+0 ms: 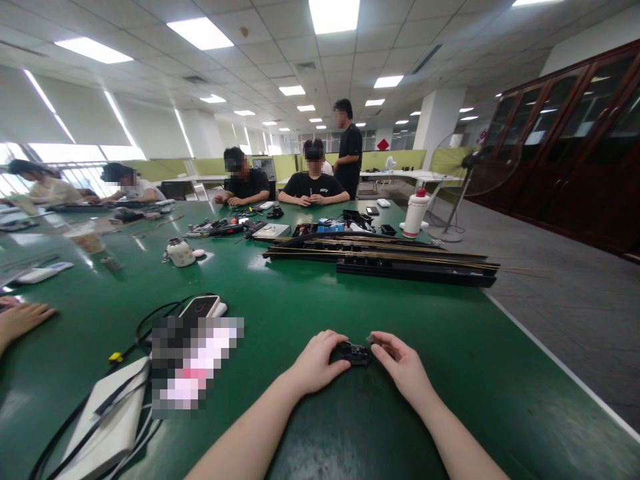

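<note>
A small black part with a mechanical-looking inside [356, 355] lies low over the green table [430, 320]. Round its left end, the fingers and thumb of my left hand [320, 360] are closed. At the right end, my right hand [403, 363] pinches a tiny greyish piece [370, 339] between thumb and fingers, right beside the black part. The piece is too small to name, and whether it touches the black part I cannot tell.
Long black rails with thin brass-coloured rods [400, 257] lie across the table ahead. To my left are a phone [200, 308], cables and a white box [107, 413]. Another person's hand [25, 320] rests at far left. A white bottle [415, 215] stands beyond the rails.
</note>
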A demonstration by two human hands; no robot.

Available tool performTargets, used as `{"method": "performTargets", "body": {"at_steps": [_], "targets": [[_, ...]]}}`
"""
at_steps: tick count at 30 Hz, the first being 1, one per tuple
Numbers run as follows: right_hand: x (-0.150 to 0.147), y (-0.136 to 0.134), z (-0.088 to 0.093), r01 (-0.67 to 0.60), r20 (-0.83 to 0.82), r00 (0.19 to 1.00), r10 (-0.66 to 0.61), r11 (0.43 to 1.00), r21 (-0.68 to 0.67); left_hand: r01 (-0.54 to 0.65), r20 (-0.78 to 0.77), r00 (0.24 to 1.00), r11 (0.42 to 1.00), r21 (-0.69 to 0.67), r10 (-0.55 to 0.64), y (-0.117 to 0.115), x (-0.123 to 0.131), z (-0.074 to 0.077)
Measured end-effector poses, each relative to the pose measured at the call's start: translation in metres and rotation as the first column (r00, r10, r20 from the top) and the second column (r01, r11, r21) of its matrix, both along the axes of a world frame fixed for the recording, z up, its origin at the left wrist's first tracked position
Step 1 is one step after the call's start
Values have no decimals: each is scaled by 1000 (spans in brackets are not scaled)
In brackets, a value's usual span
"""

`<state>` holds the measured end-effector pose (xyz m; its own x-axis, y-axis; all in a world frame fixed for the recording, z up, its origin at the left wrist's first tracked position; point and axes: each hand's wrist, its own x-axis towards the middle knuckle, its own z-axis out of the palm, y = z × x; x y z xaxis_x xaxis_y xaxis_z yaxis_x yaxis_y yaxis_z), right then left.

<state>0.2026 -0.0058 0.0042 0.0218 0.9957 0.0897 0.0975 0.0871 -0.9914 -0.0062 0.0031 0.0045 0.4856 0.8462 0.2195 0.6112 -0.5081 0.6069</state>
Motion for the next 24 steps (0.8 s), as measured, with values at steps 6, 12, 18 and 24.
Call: {"method": "performTargets", "body": {"at_steps": [6,12,18,24], "targets": [[-4,-5,0,-90,207,977,53,981,174,-4,15,1000,1000,-1,4,1,0,-2],[-9,-8,0,-216,441,892,98,950,227,-5,16,1000,1000,7,5,1,-1,-3],[-11,-10,-1,-249,538,838,93,942,226,-13,16,1000,1000,12,13,2,0,-5],[-9,-9,-2,-243,521,848,101,947,212,-8,23,1000,1000,16,8,2,1,-6]]}}
